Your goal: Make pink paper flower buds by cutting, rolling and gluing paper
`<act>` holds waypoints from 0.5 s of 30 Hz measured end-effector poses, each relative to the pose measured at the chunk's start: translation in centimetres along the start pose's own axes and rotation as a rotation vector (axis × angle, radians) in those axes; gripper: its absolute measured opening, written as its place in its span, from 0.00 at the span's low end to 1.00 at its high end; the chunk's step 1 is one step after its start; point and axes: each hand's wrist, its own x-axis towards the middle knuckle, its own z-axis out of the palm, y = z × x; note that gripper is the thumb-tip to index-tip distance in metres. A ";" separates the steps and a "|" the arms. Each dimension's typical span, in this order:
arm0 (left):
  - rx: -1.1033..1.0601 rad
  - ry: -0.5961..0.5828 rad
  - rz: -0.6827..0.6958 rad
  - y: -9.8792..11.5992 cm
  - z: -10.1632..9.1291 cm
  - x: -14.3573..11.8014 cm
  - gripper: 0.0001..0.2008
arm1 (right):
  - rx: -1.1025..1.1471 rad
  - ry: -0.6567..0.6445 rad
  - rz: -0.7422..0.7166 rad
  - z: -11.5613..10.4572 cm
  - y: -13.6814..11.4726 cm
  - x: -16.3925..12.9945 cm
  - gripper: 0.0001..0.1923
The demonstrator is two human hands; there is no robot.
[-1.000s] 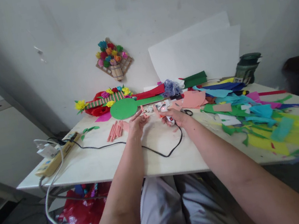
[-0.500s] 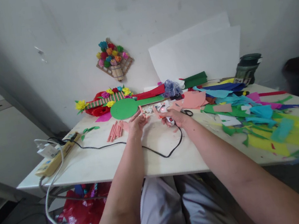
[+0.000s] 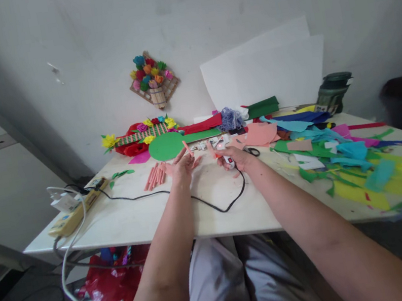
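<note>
My left hand (image 3: pixel 184 166) pinches a small pink paper roll (image 3: pixel 187 148), which tilts up above the fingertips. In my right hand (image 3: pixel 235 157) is a white hot glue gun (image 3: pixel 229 161) with a red switch, its nozzle end pointing left toward the roll. A black cord (image 3: pixel 218 210) runs from the gun in a loop across the table. Several pink paper rolls (image 3: pixel 155 176) lie side by side left of my left hand. Just behind both hands sits a round green paper disc (image 3: pixel 167 147). Black-handled scissors (image 3: pixel 252 151) rest right of the gun, partly hidden.
Cut coloured paper (image 3: pixel 357 160) covers the table's right side, with a dark green bottle (image 3: pixel 333 92) behind it. A yellow power strip (image 3: pixel 76 210) lies at the left edge. Paper flowers (image 3: pixel 140 132) and white sheets (image 3: pixel 265 75) are at the wall.
The pink roll in my left hand has tilted to the left and sits slightly farther left. My right hand and the glue gun have hardly moved.
</note>
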 end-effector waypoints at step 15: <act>-0.030 0.005 0.011 0.3 0.3 -0.3 0.22 | -0.018 -0.003 0.035 0.0 0.0 0.0 0.13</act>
